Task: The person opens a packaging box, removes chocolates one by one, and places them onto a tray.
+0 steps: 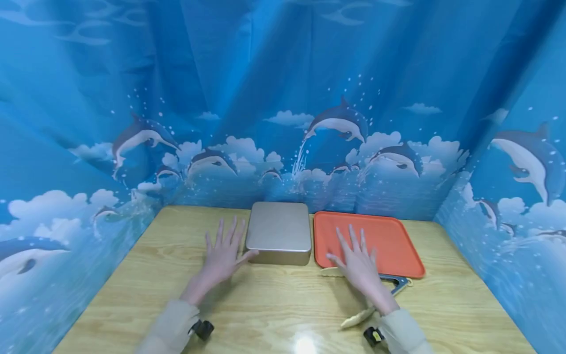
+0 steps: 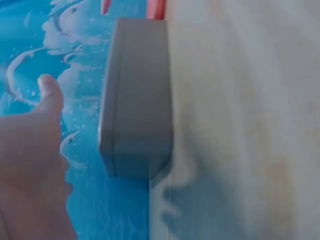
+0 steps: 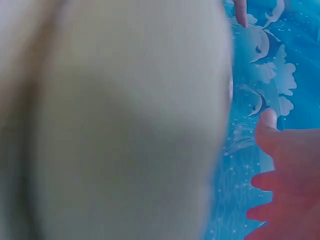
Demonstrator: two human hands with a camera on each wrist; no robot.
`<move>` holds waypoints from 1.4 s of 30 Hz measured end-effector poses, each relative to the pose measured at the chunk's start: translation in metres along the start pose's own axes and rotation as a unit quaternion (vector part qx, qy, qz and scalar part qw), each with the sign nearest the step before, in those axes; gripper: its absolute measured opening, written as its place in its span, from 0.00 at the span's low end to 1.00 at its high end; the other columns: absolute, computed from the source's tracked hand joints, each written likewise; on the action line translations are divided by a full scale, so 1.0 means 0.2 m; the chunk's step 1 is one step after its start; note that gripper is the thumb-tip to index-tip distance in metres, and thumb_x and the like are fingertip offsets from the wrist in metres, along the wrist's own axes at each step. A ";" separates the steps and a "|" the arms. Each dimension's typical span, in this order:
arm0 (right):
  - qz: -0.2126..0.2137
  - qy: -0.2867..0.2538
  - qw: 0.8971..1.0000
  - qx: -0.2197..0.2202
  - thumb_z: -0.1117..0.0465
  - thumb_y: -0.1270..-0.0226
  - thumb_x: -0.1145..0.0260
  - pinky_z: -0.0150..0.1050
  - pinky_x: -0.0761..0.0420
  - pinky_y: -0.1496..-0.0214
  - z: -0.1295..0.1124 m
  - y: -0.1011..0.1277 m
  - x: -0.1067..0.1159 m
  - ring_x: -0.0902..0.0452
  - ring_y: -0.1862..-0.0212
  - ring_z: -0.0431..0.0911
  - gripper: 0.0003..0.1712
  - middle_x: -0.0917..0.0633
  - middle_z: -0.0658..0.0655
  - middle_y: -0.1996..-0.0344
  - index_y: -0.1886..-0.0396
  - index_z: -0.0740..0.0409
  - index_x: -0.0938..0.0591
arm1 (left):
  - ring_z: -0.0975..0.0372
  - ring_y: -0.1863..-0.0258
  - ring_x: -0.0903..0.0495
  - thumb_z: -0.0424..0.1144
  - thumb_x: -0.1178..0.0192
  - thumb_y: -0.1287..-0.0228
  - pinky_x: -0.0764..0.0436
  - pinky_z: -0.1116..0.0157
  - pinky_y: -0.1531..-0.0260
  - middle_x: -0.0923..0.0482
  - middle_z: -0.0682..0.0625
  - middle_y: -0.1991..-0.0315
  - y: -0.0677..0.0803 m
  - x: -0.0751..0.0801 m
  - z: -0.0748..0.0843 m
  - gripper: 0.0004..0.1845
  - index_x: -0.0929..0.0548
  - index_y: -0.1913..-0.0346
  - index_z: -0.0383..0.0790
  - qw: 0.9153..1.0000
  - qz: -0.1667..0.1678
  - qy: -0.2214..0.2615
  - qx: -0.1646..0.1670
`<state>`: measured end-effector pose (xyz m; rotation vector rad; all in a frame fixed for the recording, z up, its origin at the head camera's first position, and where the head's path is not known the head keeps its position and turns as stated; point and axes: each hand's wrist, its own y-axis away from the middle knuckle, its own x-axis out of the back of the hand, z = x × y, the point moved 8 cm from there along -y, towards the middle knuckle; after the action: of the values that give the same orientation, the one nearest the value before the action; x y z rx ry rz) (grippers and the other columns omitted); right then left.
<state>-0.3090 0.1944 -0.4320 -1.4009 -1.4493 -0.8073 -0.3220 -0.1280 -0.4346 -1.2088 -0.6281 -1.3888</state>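
My left hand (image 1: 222, 259) hovers just left of a closed metal tin (image 1: 278, 226), fingers spread, the thumb close to its front left corner. Whether the thumb touches it I cannot tell; in the left wrist view the hand (image 2: 30, 170) looks apart from the tin (image 2: 140, 95). Fingers spread too, my right hand (image 1: 361, 270) is above the near edge of an orange-red tray (image 1: 391, 241). Under that hand and wrist lies a pair of tongs (image 1: 353, 320) with pale scalloped tips and a grey metal handle, partly hidden. Neither hand holds anything.
The wooden table (image 1: 274, 305) ends at a blue dolphin-print curtain (image 1: 247, 123) at the back and sides. Tin and tray stand side by side near the back edge. A blurred beige shape (image 3: 135, 125) fills much of the right wrist view.
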 end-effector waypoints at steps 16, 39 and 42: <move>-0.038 -0.426 0.903 -0.036 0.51 0.17 0.48 0.59 0.33 0.26 -0.12 -0.35 -0.07 0.40 0.24 0.60 0.32 0.39 0.62 0.22 0.20 0.55 0.40 | 0.37 0.25 0.43 0.52 0.55 0.18 0.41 0.41 0.27 0.49 0.32 0.21 -0.21 0.00 -0.14 0.37 0.52 0.19 0.34 0.938 0.002 0.329 0.112; -0.084 -0.459 0.872 -0.146 0.66 0.24 0.40 0.52 0.21 0.34 -0.10 -0.37 -0.28 0.18 0.43 0.57 0.31 0.34 0.66 0.25 0.24 0.63 0.34 | 0.45 0.36 0.24 0.37 0.47 0.21 0.17 0.58 0.42 0.30 0.33 0.31 -0.20 -0.19 -0.24 0.24 0.30 0.28 0.32 0.849 -0.057 0.490 0.190; -0.079 -0.461 0.873 -0.134 0.67 0.24 0.40 0.51 0.20 0.36 -0.11 -0.35 -0.26 0.16 0.47 0.54 0.31 0.33 0.67 0.26 0.25 0.66 0.34 | 0.44 0.36 0.24 0.36 0.47 0.21 0.17 0.58 0.42 0.30 0.32 0.31 -0.20 -0.19 -0.24 0.24 0.31 0.28 0.31 0.849 -0.056 0.492 0.182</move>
<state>-0.3789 0.1461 -0.4633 -2.0514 -2.2520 -0.4302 -0.3792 -0.1467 -0.4735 -0.0631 -0.1926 -1.6606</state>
